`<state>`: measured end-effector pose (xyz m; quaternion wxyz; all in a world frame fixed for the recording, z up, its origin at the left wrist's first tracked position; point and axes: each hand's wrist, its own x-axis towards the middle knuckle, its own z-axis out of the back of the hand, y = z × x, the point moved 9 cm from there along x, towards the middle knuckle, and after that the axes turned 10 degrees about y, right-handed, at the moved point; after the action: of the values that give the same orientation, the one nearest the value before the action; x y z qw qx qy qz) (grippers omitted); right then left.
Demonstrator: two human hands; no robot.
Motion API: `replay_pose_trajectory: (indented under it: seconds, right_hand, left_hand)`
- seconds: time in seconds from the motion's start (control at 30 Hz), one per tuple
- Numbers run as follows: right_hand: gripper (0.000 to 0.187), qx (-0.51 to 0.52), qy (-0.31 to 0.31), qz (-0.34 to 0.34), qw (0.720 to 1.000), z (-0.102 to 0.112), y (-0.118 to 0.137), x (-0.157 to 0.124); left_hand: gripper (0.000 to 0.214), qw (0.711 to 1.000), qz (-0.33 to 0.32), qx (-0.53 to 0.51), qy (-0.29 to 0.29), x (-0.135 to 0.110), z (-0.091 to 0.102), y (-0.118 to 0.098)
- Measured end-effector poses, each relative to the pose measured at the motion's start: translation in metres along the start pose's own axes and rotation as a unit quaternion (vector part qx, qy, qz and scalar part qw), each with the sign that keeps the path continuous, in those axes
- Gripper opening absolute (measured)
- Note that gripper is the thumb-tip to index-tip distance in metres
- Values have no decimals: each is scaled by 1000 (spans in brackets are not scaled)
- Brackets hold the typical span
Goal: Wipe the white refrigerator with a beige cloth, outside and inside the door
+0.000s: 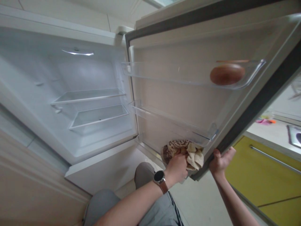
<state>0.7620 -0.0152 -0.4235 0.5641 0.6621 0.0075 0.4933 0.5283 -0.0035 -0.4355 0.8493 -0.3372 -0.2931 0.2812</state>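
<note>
My left hand, with a watch on its wrist, is closed on a beige patterned cloth pressed against the lowest part of the open fridge door, just under the lower clear door shelf. My right hand grips the door's bottom outer edge, fingers wrapped round it. A brown round object lies in the upper door shelf.
The fridge compartment stands open with two glass shelves inside. My knees in grey trousers are below. To the right are a yellow cabinet with a handle and a counter with a sink edge.
</note>
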Motion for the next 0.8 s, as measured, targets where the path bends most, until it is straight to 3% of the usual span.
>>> replay_pose_trajectory:
  seconds: [0.13, 0.23, 0.37, 0.47, 0.7, 0.8]
  right_hand:
    - [76, 19, -1, 5, 1000, -1, -1, 3]
    - [77, 24, -1, 9, 1000, -2, -1, 5]
    - [77, 31, -8, 20, 999, -2, -3, 7]
    - [78, 39, -10, 24, 999, -2, -7, 9]
    - [80, 45, -15, 26, 999, -2, -7, 9]
    - [80, 46, -19, 30, 998, -1, -4, 7]
  left_hand:
    - [22, 978, 42, 196, 54, -10, -18, 23]
    - [20, 966, 51, 244, 66, -10, -19, 23]
    - [26, 928, 165, 285, 176, -11, -13, 37]
    - [32, 908, 221, 301, 187, -14, 12, 52]
    - [35, 895, 322, 296, 87, -33, 99, 112]
    - [42, 901, 342, 264, 41, -36, 125, 129]
